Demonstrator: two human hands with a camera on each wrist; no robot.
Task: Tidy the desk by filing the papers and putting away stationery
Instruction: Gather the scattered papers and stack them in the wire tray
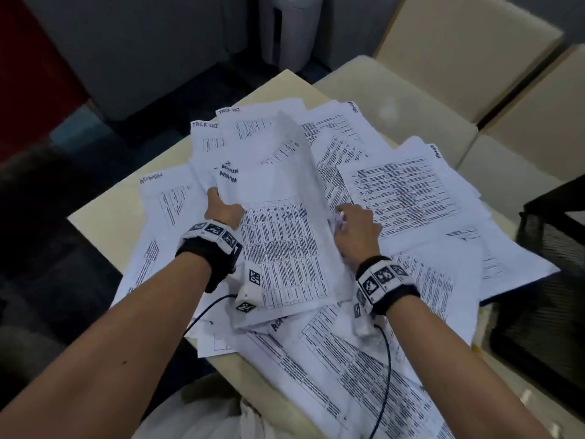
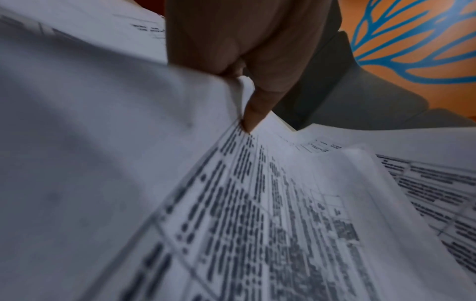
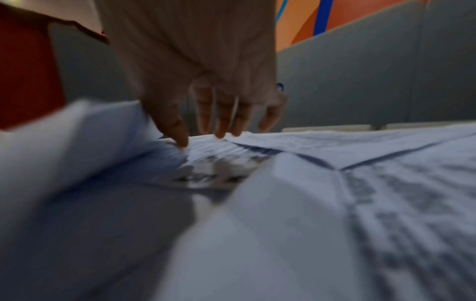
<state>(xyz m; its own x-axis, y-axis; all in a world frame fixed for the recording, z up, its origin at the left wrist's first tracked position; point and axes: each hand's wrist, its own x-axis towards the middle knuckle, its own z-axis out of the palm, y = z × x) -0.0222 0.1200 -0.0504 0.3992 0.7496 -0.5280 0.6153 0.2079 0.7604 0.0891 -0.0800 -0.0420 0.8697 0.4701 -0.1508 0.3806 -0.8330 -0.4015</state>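
Printed sheets [image 1: 408, 191] lie scattered in overlapping layers all over the beige desk [image 1: 104, 213]. My left hand [image 1: 221, 207] grips the left edge of a sheaf of papers [image 1: 278, 236], which is lifted and curled above the pile. In the left wrist view its thumb [image 2: 253, 110] pinches that sheaf [image 2: 257, 213]. My right hand [image 1: 356, 229] rests by the sheaf's right edge. Its fingertips [image 3: 224, 126] point down onto the flat papers [image 3: 360, 142], and its thumb touches the curled edge. A small blue thing [image 3: 280, 87] shows beside the little finger; I cannot tell what it is.
A black wire-mesh basket [image 1: 554, 248] stands off the desk's right side. Beige seat cushions [image 1: 411, 90] sit behind the desk, with a grey bin [image 1: 291, 26] farther back. A dark folder edge [image 1: 519, 291] peeks from under the right-hand papers. Sheets overhang the near edge.
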